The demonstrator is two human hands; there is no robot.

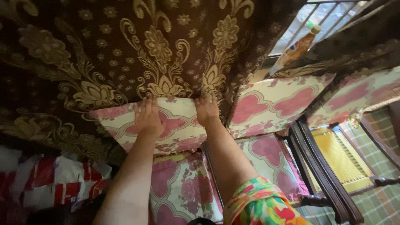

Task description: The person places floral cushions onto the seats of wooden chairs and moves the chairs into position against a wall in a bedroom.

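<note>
A cream cushion with pink floral shapes [175, 125] stands as a backrest against a brown curtain with gold flowers [125, 50]. My left hand [148, 116] lies flat on the cushion's face, fingers spread, near its top edge. My right hand [207, 109] grips the cushion's upper right corner, where it meets the curtain. Below it lies a matching seat cushion [181, 191]. My right sleeve [260, 204] is brightly flowered.
A second back cushion [275, 102] and seat cushion [266, 160] sit to the right. A dark wooden armrest [321, 171] separates them from a chair with a yellow woven seat [339, 156]. A bottle [298, 48] stands on the window ledge. Red and white bags [54, 179] lie at left.
</note>
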